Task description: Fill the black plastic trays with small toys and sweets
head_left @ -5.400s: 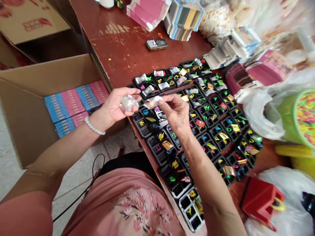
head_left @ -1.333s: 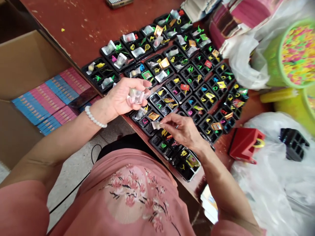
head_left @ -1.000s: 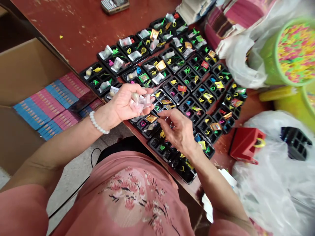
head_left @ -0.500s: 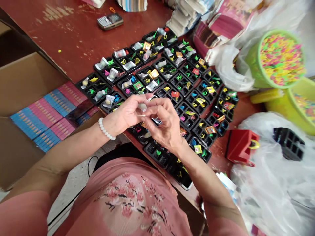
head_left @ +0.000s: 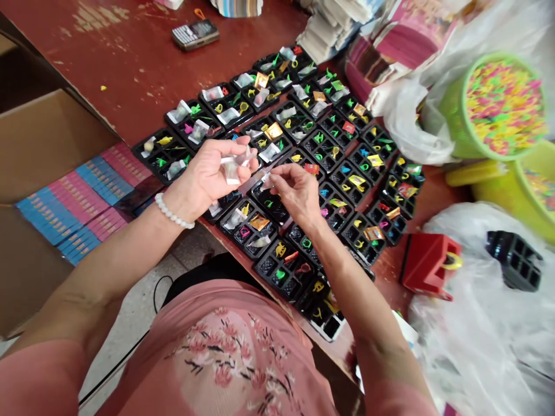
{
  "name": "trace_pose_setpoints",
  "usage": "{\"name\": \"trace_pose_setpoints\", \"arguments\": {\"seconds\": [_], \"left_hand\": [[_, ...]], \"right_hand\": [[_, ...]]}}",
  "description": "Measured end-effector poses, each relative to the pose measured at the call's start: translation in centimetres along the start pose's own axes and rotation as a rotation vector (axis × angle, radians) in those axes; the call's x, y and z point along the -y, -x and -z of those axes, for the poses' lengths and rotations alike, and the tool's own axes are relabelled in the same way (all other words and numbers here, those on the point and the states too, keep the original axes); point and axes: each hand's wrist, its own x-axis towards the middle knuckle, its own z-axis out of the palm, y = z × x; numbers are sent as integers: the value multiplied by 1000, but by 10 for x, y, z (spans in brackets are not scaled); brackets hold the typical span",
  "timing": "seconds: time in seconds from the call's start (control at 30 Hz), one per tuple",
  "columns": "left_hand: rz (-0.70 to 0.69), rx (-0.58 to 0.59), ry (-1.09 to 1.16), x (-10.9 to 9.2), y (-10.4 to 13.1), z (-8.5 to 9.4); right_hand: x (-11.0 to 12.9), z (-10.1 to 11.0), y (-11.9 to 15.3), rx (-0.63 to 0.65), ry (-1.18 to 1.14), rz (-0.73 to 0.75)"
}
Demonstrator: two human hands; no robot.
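My left hand (head_left: 203, 173) is turned palm up, its fingers curled round several small clear-wrapped packets (head_left: 233, 171). To its right, my right hand (head_left: 299, 193) reaches down with thumb and forefinger pinched on a small whitish packet (head_left: 266, 182). That packet is over a compartment of a black tray (head_left: 260, 199); whether it touches the tray I cannot tell. Many such divided trays cover the table, holding tiny plastic toys, clear packets and coloured sachets. A nearer tray (head_left: 286, 286) has yellow, red and green pieces in it.
A carton (head_left: 47, 124) of pink and blue boxes stands at the left. On the red table (head_left: 130, 69) lies a phone (head_left: 195, 34). At the right are a green basket (head_left: 459, 115) of coloured pieces, a red tape dispenser (head_left: 429, 263) and plastic bags (head_left: 455, 341).
My hands, together before, have moved apart. My left hand has shifted left with the packets, and my right hand has carried one packet down over a tray.
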Motion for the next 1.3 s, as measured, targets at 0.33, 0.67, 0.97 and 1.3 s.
{"name": "trace_pose_setpoints", "arguments": {"seconds": [0.33,0.67,0.97,1.3], "left_hand": [[-104,-18,-62,15,1,-2],[-16,22,-101,33,-2,-7],[-35,43,-60,37,-6,-22],[-114,147,-160,33,-2,-6]], "right_hand": [[29,-3,22,-120,456,403],[53,-3,29,190,688,720],[55,21,36,20,604,667],[-6,50,60,169,653,408]]}}
